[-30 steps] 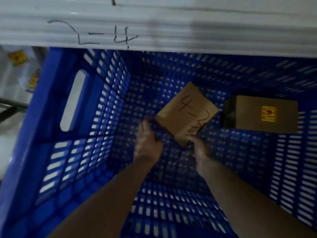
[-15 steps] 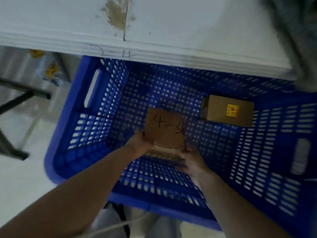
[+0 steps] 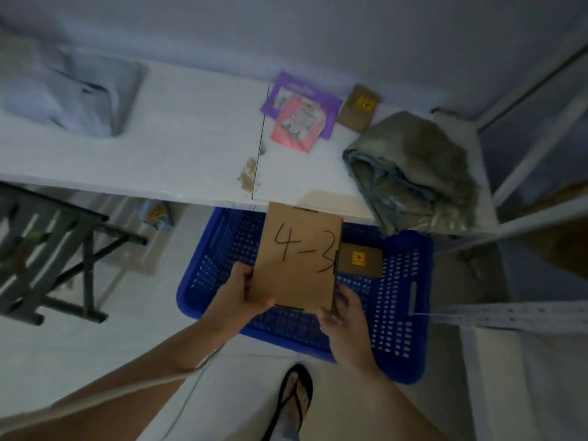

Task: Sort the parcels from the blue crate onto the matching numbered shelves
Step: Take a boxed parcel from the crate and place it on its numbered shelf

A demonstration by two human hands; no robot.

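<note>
A flat brown cardboard parcel point(image 3: 299, 259) marked "4-3" is held up above the blue crate point(image 3: 397, 313), its top edge level with the front of the white shelf point(image 3: 191, 154). My left hand point(image 3: 238, 292) grips its lower left edge, thumb on the face. My right hand point(image 3: 345, 313) holds its lower right corner. One more brown box point(image 3: 361, 259) with a yellow sticker lies in the crate, partly hidden behind the held parcel.
On the shelf lie a purple and a pink mailer point(image 3: 299, 119), a small brown box point(image 3: 358, 108), a grey-green bag point(image 3: 410, 173) and a pale bag point(image 3: 63, 90). A dark folding frame point(image 3: 57, 259) stands at the left. A white upright point(image 3: 534, 148) rises at the right.
Both hands have lifted the "4-3" parcel out of the crate up to the shelf's front edge. The view has pulled back, and the shelf top shows now.
</note>
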